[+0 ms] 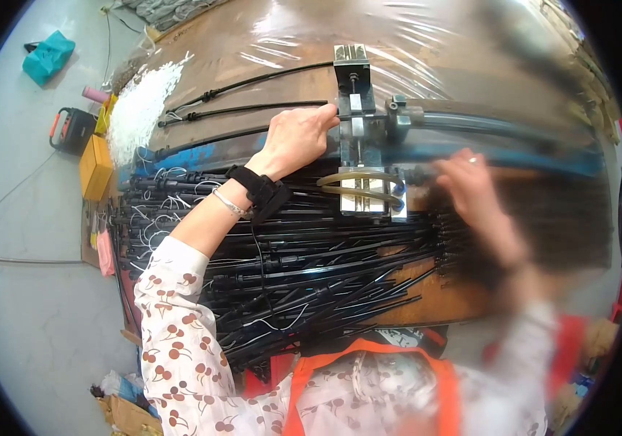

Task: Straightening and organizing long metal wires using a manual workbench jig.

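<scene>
My left hand [298, 139] is closed around a slim black rod [223, 138], holding its end against the left side of a metal clamping fixture [356, 149]. A black strap device [260, 190] sits on that wrist. To the right of the fixture, my right hand [467, 182] is smeared by motion, its fingers bent near the fixture's lower right part. Whether anything is in them I cannot make out. A clear tube [471, 122] runs rightward from the fixture's metal block [398, 116]. Yellowish hoses [362, 176] loop across its lower end.
Two more black rods [267, 76] lie at the far left of the fixture. Many black rods with white ties [303, 254] are heaped nearer me. White pieces [143, 109] form a pile at the left, beside a yellow box [95, 167]. Plastic film [282, 29] covers the far tabletop.
</scene>
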{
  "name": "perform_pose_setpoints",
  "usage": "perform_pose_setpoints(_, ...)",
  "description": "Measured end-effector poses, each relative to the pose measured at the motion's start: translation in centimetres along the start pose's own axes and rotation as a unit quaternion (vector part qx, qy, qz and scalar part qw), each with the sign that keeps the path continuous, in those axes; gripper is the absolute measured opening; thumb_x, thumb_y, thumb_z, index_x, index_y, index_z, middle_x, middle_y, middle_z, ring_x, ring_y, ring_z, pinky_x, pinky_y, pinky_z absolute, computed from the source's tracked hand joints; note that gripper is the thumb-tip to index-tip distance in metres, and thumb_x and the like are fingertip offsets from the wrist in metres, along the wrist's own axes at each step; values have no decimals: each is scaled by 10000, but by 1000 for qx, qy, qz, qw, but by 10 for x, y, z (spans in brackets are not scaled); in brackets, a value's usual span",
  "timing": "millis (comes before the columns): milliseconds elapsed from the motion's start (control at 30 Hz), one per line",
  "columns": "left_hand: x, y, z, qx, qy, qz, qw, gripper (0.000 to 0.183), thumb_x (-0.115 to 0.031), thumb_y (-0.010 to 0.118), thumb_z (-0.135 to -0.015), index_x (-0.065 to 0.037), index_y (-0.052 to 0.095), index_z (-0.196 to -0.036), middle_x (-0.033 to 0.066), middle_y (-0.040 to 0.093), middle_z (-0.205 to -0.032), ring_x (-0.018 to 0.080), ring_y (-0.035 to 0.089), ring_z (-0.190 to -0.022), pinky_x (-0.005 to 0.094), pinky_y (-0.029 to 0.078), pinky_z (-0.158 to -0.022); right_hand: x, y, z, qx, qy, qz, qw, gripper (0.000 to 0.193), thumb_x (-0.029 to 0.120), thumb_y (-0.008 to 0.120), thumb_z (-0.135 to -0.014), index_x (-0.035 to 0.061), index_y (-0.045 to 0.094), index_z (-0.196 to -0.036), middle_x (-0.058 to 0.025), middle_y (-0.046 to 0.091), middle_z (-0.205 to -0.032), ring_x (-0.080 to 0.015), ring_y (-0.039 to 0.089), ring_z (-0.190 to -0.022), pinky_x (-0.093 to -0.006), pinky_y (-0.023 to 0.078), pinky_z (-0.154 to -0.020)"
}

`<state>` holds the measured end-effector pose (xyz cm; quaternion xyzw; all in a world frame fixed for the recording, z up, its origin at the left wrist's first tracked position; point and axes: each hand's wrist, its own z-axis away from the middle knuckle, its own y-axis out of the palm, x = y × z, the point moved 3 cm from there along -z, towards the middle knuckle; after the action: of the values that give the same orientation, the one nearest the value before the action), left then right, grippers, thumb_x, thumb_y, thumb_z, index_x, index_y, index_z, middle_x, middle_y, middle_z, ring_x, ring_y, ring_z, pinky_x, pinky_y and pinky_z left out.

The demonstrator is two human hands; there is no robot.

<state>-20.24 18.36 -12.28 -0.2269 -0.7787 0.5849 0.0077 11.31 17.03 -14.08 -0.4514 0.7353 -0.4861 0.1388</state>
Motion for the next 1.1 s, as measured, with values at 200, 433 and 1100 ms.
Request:
perform_pose_setpoints(200, 2, 9, 8, -31, 35, -24, 999, 176, -195, 603, -952, -63, 548, -848, 150, 667, -763, 362, 673, -741, 459, 525, -619, -18, 28, 5, 28, 66, -199, 977, 179, -28, 647, -869, 6, 665, -1044, -172, 618, -914, -337, 590, -826, -398, 471, -731)
perform_pose_setpoints(433, 54, -23, 9, -26, 155, -193, 969, 45, -103, 552, -948, -86, 589, -966, 89, 676, -859, 285, 693, -796, 390, 562, -635, -1, -7, 41, 199, 74, 2, 977, 378, 150, 784, -780, 44, 614, -1102, -140, 599, -1003, -299, 575, -983, -395, 485, -817)
perform_pose_setpoints(1100, -152, 34, 126, 213, 153, -16, 965, 66, -47, 609, -791, -61, 579, -849, 114, 571, -820, 280, 588, -790, 408, 497, -673, -5, 24, 95, 196, 204, -262, 923, 176, 176, 712, -897, 20, 646, -851, -143, 634, -750, -315, 637, -693, -385, 496, -619)
